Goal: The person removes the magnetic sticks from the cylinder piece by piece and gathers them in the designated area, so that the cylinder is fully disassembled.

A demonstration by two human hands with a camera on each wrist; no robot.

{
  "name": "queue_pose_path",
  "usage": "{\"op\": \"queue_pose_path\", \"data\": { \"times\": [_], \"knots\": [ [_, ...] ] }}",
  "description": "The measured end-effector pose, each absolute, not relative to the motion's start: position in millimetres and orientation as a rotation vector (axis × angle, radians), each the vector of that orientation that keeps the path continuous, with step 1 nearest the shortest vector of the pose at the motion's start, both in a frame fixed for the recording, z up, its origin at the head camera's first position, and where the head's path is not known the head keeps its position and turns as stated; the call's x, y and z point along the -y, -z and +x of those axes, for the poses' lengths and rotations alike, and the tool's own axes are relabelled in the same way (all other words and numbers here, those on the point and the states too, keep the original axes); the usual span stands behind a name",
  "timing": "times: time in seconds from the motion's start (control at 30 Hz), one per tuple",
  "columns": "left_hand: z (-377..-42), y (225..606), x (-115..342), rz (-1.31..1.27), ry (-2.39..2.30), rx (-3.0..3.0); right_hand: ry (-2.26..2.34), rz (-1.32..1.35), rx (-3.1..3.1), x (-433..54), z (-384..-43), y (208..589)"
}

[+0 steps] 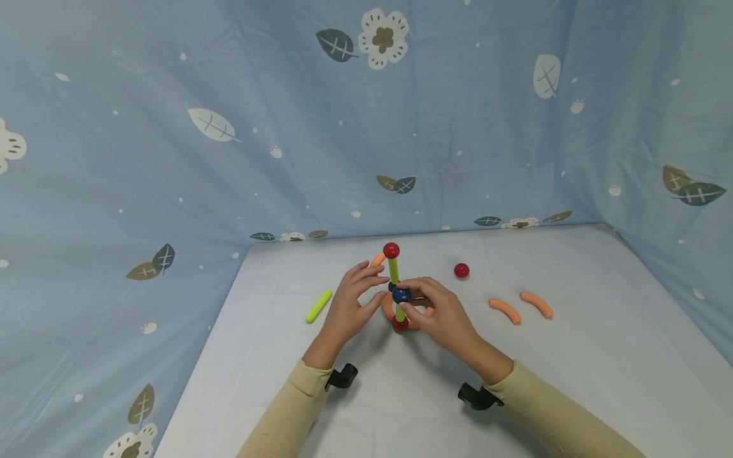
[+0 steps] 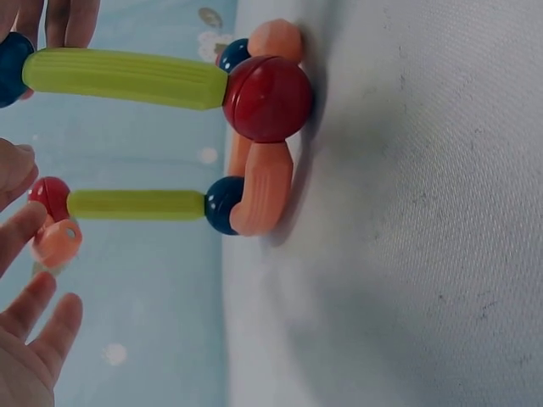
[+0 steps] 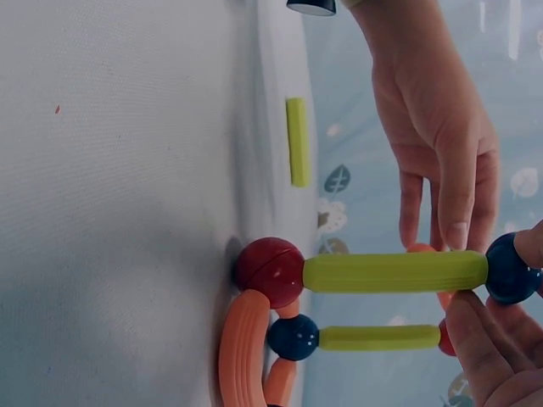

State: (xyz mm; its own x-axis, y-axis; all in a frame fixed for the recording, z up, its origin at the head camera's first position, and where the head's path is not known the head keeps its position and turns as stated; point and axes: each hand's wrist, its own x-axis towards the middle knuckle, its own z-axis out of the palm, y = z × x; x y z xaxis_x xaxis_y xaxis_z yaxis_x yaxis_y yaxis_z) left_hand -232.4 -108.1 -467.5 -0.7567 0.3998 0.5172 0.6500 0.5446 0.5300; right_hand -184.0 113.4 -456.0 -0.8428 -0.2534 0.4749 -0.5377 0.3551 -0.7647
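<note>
The right hand (image 1: 441,312) pinches a blue ball (image 1: 402,295) between thumb and fingers at the top end of the front green stick (image 3: 394,273), which stands upright on the base red ball (image 3: 270,272) near the middle of the table (image 1: 572,254). The left hand (image 1: 352,299) holds its fingers spread beside the rear green stick (image 1: 393,270); whether they touch it cannot be told. For a sound joint, keep the blue ball centred over the stick and apply light pressure straight down its length; side load is likely to tip the stick off its seat. The left hand is best kept ready to steady the rear post, whose top red ball (image 1: 391,250) carries an upper orange stick (image 1: 378,259) and whose foot sits on a rear blue ball (image 2: 224,205). Count the parts as follows. Green sticks: three, two upright and one loose green stick (image 1: 318,306) toward the left edge. Red balls: three, including a loose red ball (image 1: 461,270) near the far edge. Blue balls: at least three. Orange sticks: two loose toward the right edge, one up top and at least three in the partly hidden base.
</note>
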Motion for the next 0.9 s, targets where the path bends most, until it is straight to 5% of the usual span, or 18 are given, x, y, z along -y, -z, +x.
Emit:
{"op": "queue_pose_path", "data": {
  "times": [0.9],
  "knots": [
    [-226.8,467.0,113.0,-0.829,1.078,2.402,-1.454,0.670,2.395,-113.7,-184.0,453.6]
  ]
}}
